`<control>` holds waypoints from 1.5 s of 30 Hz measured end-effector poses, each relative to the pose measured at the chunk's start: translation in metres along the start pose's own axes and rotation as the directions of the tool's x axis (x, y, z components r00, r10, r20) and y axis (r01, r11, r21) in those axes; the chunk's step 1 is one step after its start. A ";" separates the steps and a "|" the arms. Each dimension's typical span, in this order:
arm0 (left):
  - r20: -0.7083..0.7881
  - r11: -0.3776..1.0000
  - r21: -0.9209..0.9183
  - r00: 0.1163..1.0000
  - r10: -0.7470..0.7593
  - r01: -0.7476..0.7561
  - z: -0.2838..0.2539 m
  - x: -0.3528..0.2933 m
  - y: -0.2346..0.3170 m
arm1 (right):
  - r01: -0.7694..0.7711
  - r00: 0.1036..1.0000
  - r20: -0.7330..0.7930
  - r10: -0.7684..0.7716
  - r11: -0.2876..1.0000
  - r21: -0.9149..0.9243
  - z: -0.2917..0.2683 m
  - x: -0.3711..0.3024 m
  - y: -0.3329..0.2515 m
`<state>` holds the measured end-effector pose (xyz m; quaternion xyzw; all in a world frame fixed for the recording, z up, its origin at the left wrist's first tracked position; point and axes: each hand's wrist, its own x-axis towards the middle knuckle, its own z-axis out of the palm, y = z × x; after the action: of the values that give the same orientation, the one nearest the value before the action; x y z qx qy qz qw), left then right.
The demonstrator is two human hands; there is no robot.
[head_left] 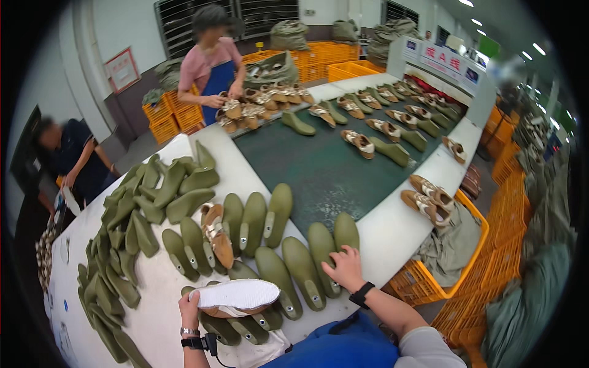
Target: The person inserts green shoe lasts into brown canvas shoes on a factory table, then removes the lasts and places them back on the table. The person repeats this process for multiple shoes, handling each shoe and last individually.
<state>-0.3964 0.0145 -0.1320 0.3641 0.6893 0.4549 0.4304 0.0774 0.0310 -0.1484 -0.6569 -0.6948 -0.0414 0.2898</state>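
Note:
My left hand [189,314] is closed around one end of a shoe [240,294], held sole-up above the lasts at the near edge. Its ridged white sole faces up, with brown and white upper showing below. My right hand [345,268] curls over a green shoe last [346,229] at the right end of the row, fingers hiding its lower end; beside it lies another green last [321,246]. More green lasts [280,211] with metal-ringed holes lie in rows on the white table [162,288]. A brown and white shoe [216,236] rests among them.
A heap of green lasts [126,245] covers the left. Beyond is a dark green belt [294,162] carrying shoes and lasts. Two shoes [426,202] sit on its right ledge. A yellow crate [438,279] stands right. One co-worker [211,67] handles shoes; another person [80,156] stands left.

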 end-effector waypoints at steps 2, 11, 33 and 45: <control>0.046 0.988 -0.153 0.998 0.036 -0.029 0.012 -0.022 0.008 | -0.004 1.000 -0.005 0.004 1.000 0.009 -0.001 -0.001 0.002; 0.341 0.634 -0.728 0.940 0.002 0.263 0.138 -0.123 0.070 | 0.202 0.892 0.120 -0.435 0.623 0.756 -0.066 0.025 -0.012; 0.106 0.835 -0.545 0.994 -0.016 0.072 0.378 -0.190 0.101 | -0.283 0.257 0.553 -0.792 0.485 0.827 -0.080 0.067 0.134; 0.300 0.954 -0.258 0.952 -0.069 0.151 0.370 -0.206 0.076 | 0.130 0.260 0.357 -0.897 0.399 0.908 -0.065 0.072 0.135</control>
<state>0.0288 -0.0286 -0.0862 0.3230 0.5682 0.4645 0.5976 0.2282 0.0848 -0.1053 -0.0941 -0.8777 0.4560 0.1131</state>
